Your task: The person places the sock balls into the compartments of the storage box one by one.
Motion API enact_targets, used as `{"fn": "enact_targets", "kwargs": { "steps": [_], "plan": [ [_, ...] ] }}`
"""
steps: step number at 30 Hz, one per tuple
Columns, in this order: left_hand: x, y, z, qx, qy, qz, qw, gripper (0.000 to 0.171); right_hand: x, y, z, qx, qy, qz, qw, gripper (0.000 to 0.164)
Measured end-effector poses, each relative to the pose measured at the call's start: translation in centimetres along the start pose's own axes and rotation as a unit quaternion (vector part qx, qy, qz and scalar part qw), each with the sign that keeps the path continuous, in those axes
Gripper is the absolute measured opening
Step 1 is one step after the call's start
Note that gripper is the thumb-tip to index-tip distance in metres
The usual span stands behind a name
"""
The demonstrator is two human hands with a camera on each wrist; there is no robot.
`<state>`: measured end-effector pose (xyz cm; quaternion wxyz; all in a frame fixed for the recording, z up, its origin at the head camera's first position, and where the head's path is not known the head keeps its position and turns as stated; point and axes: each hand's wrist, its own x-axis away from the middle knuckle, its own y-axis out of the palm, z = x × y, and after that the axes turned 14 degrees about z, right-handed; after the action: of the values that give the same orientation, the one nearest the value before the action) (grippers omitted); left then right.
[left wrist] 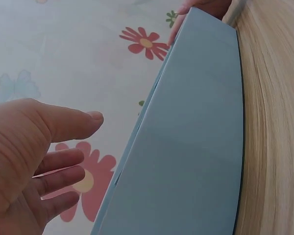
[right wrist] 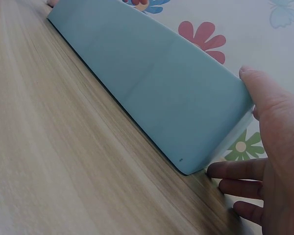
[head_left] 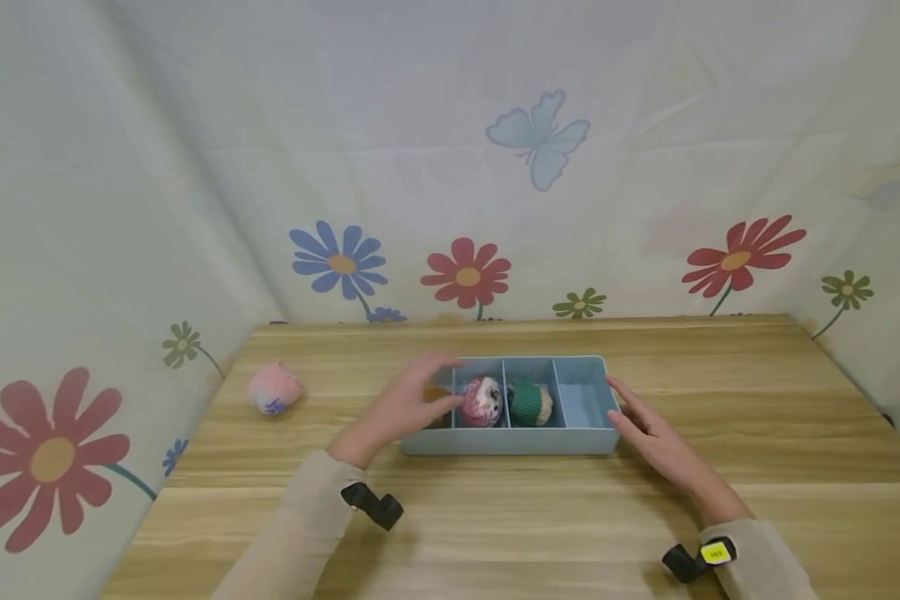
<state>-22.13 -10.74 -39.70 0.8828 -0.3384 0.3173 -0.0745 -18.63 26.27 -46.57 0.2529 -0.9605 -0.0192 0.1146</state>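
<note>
A light blue divided box (head_left: 510,442) stands on the table, its long side towards me. Over its left end hovers my left hand (head_left: 408,404), thumb and fingers apart, holding nothing. Beneath that hand, a brownish item (head_left: 440,408) in the leftmost compartment is partly hidden. To its right lies a pink-and-white balled item (head_left: 482,402), then a green knitted bundle with a beige end (head_left: 529,403). The rightmost compartment holds nothing. My right hand (head_left: 656,437) touches the box's right end, thumb at the rim's near corner (right wrist: 245,81), its other fingers extended beside the end wall.
A pink balled item (head_left: 274,388) with a blue mark lies at the table's left side. Behind the wooden table (head_left: 540,517) hangs a flower-printed cloth (head_left: 390,183), which also closes off the left and right sides.
</note>
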Motion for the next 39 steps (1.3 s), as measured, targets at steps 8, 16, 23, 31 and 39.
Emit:
{"fn": "enact_targets", "kwargs": {
  "steps": [8, 16, 23, 31, 39],
  "plan": [
    [0.9, -1.2, -1.4, 0.014, -0.007, 0.024, 0.9996, 0.043, 0.0, -0.1, 0.3, 0.008, 0.008, 0.000, 1.000, 0.058],
    [1.6, -2.6, -2.1, -0.006, -0.032, 0.042, 0.9986, 0.044, 0.0, -0.1, 0.0, 0.010, 0.008, 0.003, 1.000, 0.057],
    [2.5, -3.8, -2.6, -0.004, -0.030, 0.059, 0.9978, 0.045, 0.1, -0.1, -0.2, 0.013, 0.010, 0.003, 1.000, 0.057],
    [3.3, -4.9, -3.6, -0.023, -0.039, 0.069, 0.9966, 0.046, 0.2, -0.1, 0.0, 0.007, 0.014, 0.001, 1.000, 0.057],
    [4.5, -6.1, -4.6, -0.043, -0.046, 0.087, 0.9942, 0.049, 0.2, -0.1, -0.1, 0.004, 0.013, 0.002, 1.000, 0.057]
  ]
}}
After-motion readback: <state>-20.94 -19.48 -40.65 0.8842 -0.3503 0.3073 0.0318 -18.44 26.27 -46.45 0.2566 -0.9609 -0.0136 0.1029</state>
